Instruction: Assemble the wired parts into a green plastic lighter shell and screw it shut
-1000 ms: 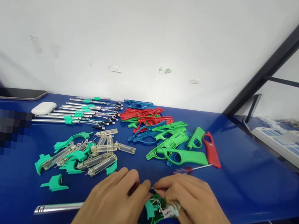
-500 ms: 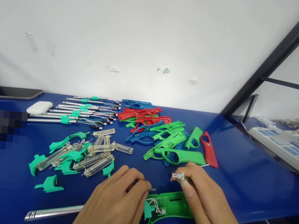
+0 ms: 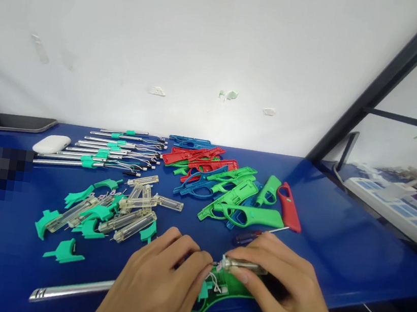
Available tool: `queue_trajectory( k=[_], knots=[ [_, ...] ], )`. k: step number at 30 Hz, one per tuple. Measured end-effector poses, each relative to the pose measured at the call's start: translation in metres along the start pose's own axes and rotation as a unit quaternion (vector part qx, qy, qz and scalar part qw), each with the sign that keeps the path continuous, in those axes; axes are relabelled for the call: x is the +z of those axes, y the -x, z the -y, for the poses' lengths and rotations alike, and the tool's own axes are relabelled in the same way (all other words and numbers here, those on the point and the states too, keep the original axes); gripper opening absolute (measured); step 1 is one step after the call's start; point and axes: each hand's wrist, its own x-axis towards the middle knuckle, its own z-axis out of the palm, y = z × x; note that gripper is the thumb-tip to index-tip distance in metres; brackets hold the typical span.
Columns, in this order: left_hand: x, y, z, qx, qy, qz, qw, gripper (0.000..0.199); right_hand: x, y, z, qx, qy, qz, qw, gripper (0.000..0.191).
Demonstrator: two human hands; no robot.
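Note:
A green half shell (image 3: 229, 288) lies at the table's front edge, with a teal piece and white wires inside. My right hand (image 3: 284, 283) pinches a clear tube (image 3: 245, 266) with a metal end over the shell. My left hand (image 3: 161, 278) is closed at the shell's left end, its fingertips on a thin part too small to name. A silver rod (image 3: 71, 290) extends left from under my left hand. Behind my right hand lies a screwdriver (image 3: 247, 238) with a dark handle.
Clear tubes (image 3: 133, 225) and teal pieces (image 3: 65, 251) lie left of centre. Silver rods with wires (image 3: 97, 153) are behind them, near a white case (image 3: 51, 144) and a phone (image 3: 11, 122). Green, red and blue shells (image 3: 258, 217) are piled at centre. A power strip (image 3: 397, 206) is right.
My right hand has moved left and turned the clear tube lengthwise over the shell, bringing its end close to my left fingertips. The screwdriver's handle is now uncovered.

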Motion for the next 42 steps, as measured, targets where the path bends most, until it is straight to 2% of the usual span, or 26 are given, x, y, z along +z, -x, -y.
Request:
queue_trajectory(
  k=[10, 19, 33, 42],
  knots=[
    [0.001, 0.002, -0.002, -0.008, 0.003, -0.006, 1.000, 0.017, 0.000, 0.001, 0.002, 0.008, 0.004, 0.003, 1.000, 0.010],
    [0.000, 0.000, -0.003, -0.008, 0.005, 0.010, 1.000, 0.019, 0.000, -0.004, 0.004, -0.016, 0.016, 0.001, 1.000, 0.010],
    [0.003, 0.010, 0.000, 0.039, -0.033, 0.030, 0.998, 0.030, 0.000, -0.001, 0.000, -0.052, 0.027, -0.008, 0.998, 0.013],
    [0.000, -0.007, -0.006, 0.052, -0.070, -0.019, 0.996, 0.024, -0.001, -0.004, 0.000, -0.068, 0.038, -0.002, 0.997, 0.016]
  ],
)
